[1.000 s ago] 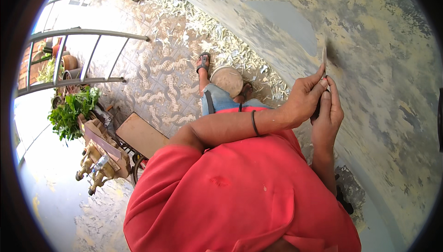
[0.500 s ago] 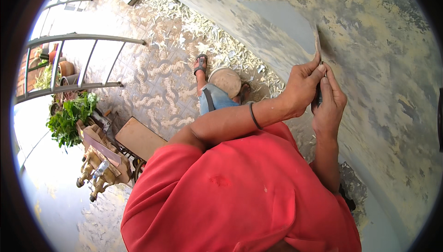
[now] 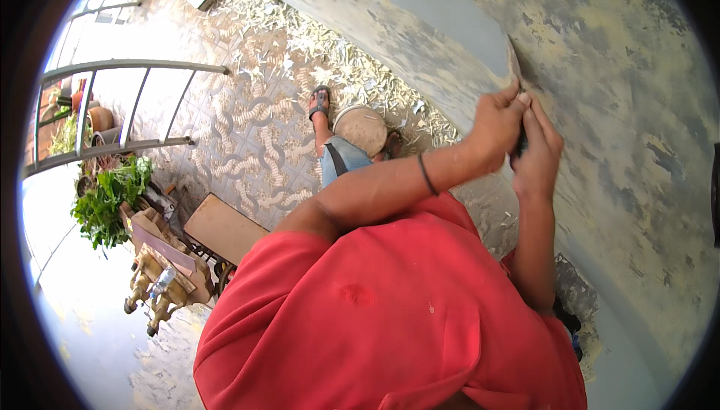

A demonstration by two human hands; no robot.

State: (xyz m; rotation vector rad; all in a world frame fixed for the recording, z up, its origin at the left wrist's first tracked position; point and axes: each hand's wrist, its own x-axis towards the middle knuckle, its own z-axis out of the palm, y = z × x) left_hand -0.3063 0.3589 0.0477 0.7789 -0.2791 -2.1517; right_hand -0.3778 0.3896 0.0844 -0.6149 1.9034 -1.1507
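Both of my hands are closed together on a scraper at the wall on the right. My left hand (image 3: 492, 129) reaches across from the left, its fingers wrapped near the base of the blade. Just beside it, my right hand (image 3: 538, 144) grips the dark handle, most of which the fingers hide. The thin scraper blade (image 3: 514, 62) points away from me and lies against the wall (image 3: 607, 110), at the edge of a smooth grey patch (image 3: 461, 31). Around that patch the surface is mottled yellow and grey.
Pale scraped flakes (image 3: 360, 72) litter the patterned floor (image 3: 217, 132) along the wall's foot. A round lidded bucket (image 3: 360, 131) stands by my feet. To the left are a metal ladder (image 3: 135, 65), a leafy plant (image 3: 109, 204), a brown board (image 3: 225, 224) and figurines (image 3: 159, 290).
My hands and the scraper have shifted only slightly, the blade staying at the grey patch's edge. The whole view has moved a little. Both hands keep their grip.
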